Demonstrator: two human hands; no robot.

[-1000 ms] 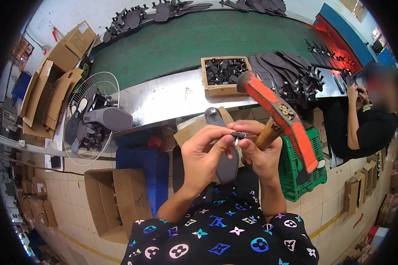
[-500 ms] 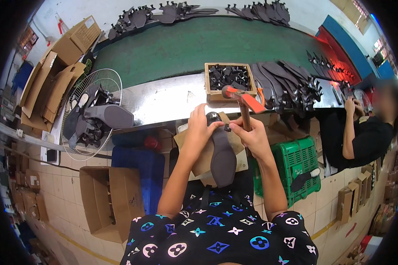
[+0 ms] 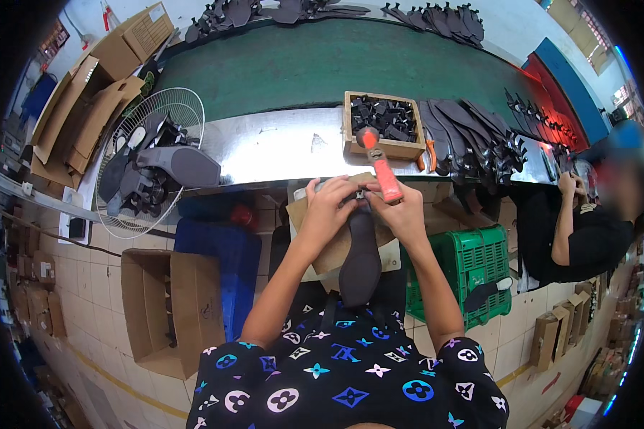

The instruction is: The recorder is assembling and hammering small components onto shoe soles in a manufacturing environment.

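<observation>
A dark grey shoe sole (image 3: 360,261) lies lengthwise in front of me, its wide toe part toward my body, over a tan board. At its far, heel end my left hand (image 3: 328,206) is closed, fingers bent around it. My right hand (image 3: 402,216) is closed on a hammer (image 3: 384,175) with an orange-red head, which points up and away from me. The right thumb and fingertips also meet at the heel end, close to the left fingertips. Whatever small piece lies between them is hidden by the fingers.
Beyond my hands, a wooden box (image 3: 388,148) of small black pieces stands on the metal bench edge (image 3: 265,154), beside orange-handled pliers (image 3: 431,156) and stacked soles (image 3: 472,136). A wire basket (image 3: 202,118) of soles is left, a green crate (image 3: 472,264) right; a co-worker sits far right.
Both hands have come together over the sole's heel end, and the left fingers have curled over it. The small black block seen at the right fingertips is now hidden. The hammer head has swung more upright.
</observation>
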